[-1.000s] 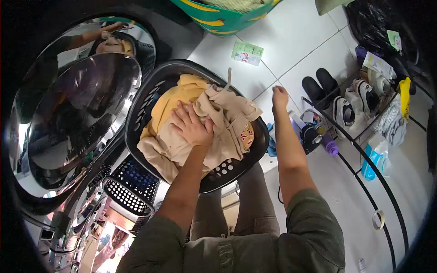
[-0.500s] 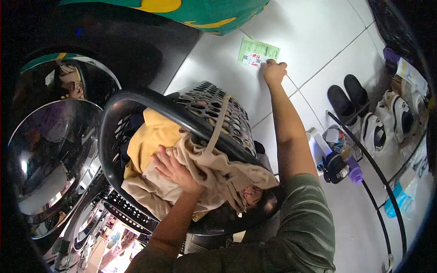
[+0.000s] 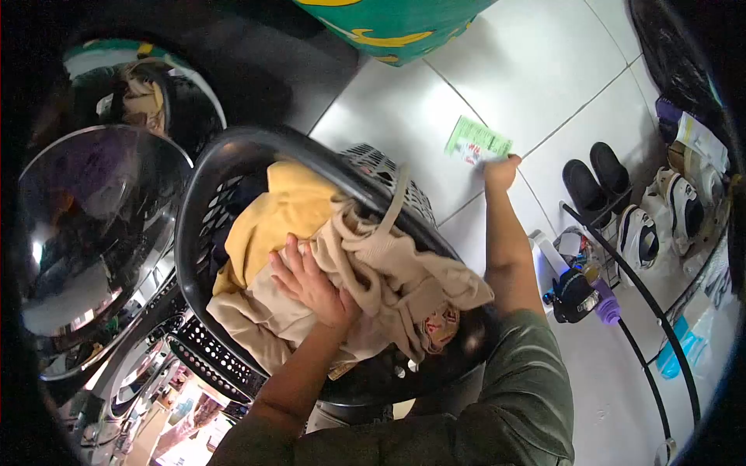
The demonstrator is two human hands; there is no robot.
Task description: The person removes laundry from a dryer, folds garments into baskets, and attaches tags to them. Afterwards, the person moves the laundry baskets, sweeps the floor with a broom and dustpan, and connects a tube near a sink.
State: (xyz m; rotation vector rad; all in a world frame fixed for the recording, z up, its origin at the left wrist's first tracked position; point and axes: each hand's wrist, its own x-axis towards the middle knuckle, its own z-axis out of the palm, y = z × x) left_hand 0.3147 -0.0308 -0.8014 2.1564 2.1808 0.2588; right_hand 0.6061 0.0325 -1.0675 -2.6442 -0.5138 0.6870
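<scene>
My left hand lies flat with its fingers spread on a beige garment. That garment is heaped in a black laundry basket with perforated sides, and a mustard-yellow garment is beside it. A beige strip of cloth hangs over the basket's rim. At the end of my outstretched arm, my right hand pinches the lower corner of a green paper slip. A white label with red handwriting shows on the slip. White floor tiles lie beneath it.
Round glossy machine doors stand at the left. A green bag with yellow shapes sits at the top. On the right are black slippers, white shoes, a purple-capped bottle and a curved black rail.
My right hand has drawn the green slip closer to me and slightly right, tilting it. My left hand remains on the garments. The view has shifted a little.
</scene>
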